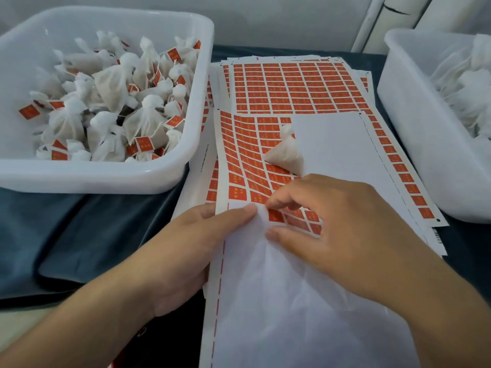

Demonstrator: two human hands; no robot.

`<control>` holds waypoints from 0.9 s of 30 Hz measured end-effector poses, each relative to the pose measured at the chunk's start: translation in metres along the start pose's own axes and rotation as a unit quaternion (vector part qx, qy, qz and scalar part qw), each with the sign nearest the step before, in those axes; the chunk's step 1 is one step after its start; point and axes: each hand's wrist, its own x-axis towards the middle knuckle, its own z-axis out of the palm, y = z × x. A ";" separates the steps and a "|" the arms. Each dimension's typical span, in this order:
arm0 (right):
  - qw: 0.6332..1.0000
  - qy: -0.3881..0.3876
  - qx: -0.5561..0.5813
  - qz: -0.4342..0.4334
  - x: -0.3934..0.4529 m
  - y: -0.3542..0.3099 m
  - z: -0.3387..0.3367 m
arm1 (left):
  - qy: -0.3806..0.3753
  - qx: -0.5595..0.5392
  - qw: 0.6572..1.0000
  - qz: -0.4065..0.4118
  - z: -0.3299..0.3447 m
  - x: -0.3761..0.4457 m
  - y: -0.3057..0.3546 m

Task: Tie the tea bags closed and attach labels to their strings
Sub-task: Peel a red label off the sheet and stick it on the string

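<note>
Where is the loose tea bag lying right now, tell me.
In the head view, the loose tea bag lies on the top label sheet, centre, just beyond the right hand, between the two white bins.

just the one head cam here, worn up top and looking forward and down at a steep angle, sitting close over the label sheets (292, 83) with both forearms coming in from the bottom edge and a white tub (106, 179) at either side
</note>
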 end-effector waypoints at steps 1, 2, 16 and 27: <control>1.000 -0.001 0.002 0.000 0.000 -0.001 0.001 | -0.023 0.014 1.000 0.000 -0.002 0.000 -0.001; 1.000 -0.003 0.003 -0.001 0.000 -0.001 0.001 | -0.046 0.023 0.999 0.001 -0.003 0.001 -0.003; 0.998 0.041 -0.036 -0.016 0.000 0.000 0.005 | -0.049 0.097 0.992 0.066 -0.016 0.010 -0.024; 0.996 0.081 0.043 -0.005 0.016 0.009 0.016 | 0.153 0.224 0.956 0.115 -0.005 0.004 -0.012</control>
